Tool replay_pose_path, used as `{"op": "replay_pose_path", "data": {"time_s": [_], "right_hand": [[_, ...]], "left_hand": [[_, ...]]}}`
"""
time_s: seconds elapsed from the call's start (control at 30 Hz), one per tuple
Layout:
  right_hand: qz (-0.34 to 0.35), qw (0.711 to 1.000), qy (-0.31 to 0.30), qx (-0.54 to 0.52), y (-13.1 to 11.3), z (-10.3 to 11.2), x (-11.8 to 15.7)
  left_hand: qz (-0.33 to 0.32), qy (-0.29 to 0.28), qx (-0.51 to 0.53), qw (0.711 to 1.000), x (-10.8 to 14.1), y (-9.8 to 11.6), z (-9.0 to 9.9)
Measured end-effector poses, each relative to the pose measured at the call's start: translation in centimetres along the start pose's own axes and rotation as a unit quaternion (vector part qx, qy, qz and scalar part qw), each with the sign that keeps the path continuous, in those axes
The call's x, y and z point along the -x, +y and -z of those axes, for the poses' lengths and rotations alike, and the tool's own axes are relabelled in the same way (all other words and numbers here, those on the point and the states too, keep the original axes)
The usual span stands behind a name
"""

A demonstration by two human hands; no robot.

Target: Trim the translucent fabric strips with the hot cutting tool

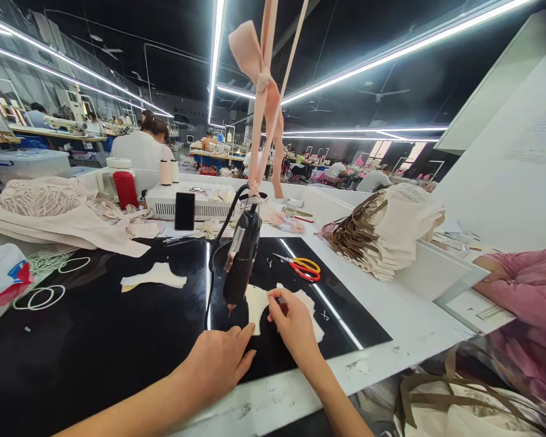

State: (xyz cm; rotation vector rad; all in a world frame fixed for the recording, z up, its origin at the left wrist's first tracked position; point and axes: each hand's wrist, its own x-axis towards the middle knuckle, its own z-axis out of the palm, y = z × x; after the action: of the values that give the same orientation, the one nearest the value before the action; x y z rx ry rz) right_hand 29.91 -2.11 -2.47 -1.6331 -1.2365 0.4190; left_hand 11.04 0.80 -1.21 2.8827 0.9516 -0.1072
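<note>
A small cream cloth (256,303) is held by the left hand (222,358) and pinched by the right hand (291,318).

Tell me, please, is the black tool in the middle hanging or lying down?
Hanging, nearly upright: the black tool is below a knotted pink band, its narrow tip pointing down toward the black mat.

The white tabletop (394,309) carries a glossy black sheet (155,315). Red-and-yellow scissors (306,269) lie near the sheet's right edge, a cream cutout (157,275) on its left part, pale green cords (50,262) by its left edge, a fabric stack (391,233) toward the tabletop's right edge.
</note>
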Motion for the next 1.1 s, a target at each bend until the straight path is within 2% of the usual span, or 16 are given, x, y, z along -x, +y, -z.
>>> {"op": "replay_pose_path", "data": {"time_s": [0.17,0.3,0.4,0.53,0.6,0.7,0.83,0.93,1.0,1.1], "right_hand": [[-0.074,0.992,-0.018,-0.102,0.3,0.3,-2.3],[-0.100,0.977,-0.004,-0.187,1.2,-0.1,-4.6],[-0.077,0.966,0.034,-0.244,0.9,-0.3,-6.7],[-0.004,0.945,0.092,-0.313,-1.0,0.5,-8.2],[0.028,0.934,0.121,-0.334,-2.1,1.1,-7.7],[0.049,0.926,0.141,-0.345,-3.6,2.0,-5.5],[0.043,0.929,0.127,-0.344,-4.4,2.7,-1.6],[0.028,0.933,0.107,-0.341,-4.5,2.8,0.7],[0.016,0.936,0.089,-0.340,-4.5,2.6,2.0],[0.000,0.940,0.054,-0.336,-4.4,2.0,3.7]], "left_hand": [[0.005,0.014,0.014,1.000,0.0,-0.2,-0.2],[-0.009,0.020,0.024,0.999,0.0,-0.3,-0.7],[-0.010,0.023,0.014,1.000,0.0,-0.3,-1.1],[-0.004,0.026,0.016,1.000,0.0,-0.3,-1.1],[-0.006,0.029,0.024,0.999,0.0,-0.2,-1.0],[-0.011,0.037,0.040,0.998,0.0,-0.3,-1.0],[-0.007,0.055,0.083,0.995,0.1,-0.7,-1.0],[-0.003,0.068,0.159,0.985,0.4,-1.3,-0.5],[-0.007,0.063,0.264,0.962,0.8,-1.7,0.1],[0.013,0.033,0.469,0.882,1.2,-1.9,1.1]]}}
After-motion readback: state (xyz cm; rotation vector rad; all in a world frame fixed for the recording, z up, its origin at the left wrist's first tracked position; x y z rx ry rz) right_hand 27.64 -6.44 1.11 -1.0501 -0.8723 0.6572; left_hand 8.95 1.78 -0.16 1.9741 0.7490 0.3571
